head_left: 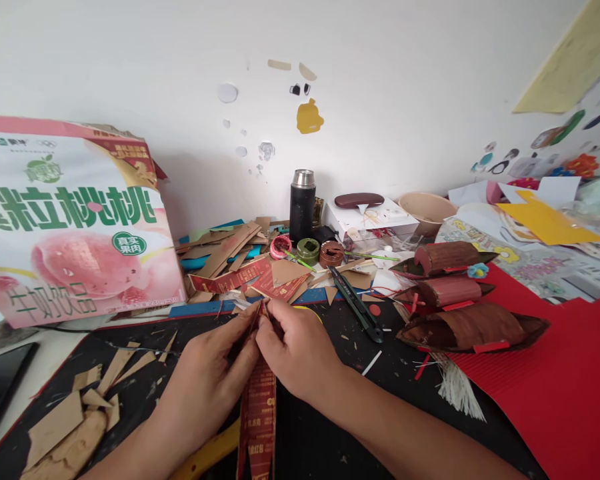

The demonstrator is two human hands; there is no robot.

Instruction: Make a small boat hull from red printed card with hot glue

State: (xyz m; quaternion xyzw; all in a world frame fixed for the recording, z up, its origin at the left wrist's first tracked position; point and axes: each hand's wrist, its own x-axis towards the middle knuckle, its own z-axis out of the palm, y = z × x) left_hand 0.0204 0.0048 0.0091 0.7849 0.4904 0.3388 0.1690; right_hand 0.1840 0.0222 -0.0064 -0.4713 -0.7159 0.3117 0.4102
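Note:
My left hand [220, 363] and my right hand [293, 347] meet over the middle of the black mat. Both are closed, pinching the far end of a red printed cardboard strip [260, 420]. The strip runs from the fingertips down toward my body, with gold lettering on it and narrow raised edges. Its pinched tip is mostly hidden by my fingers. Under the strip and my left forearm lies a yellow curved piece [213, 450], partly covered. A dark green utility knife [356, 307] rests to the right, beyond my right hand.
Cardboard scraps [115, 373] lie at left, more behind. A big drink carton [80, 220] stands back left, a black thermos [303, 203] at the wall. Several small brown boats [480, 327] sit at right by red corrugated sheet [570, 373]. Ribbon rolls [307, 252] stand behind my hands.

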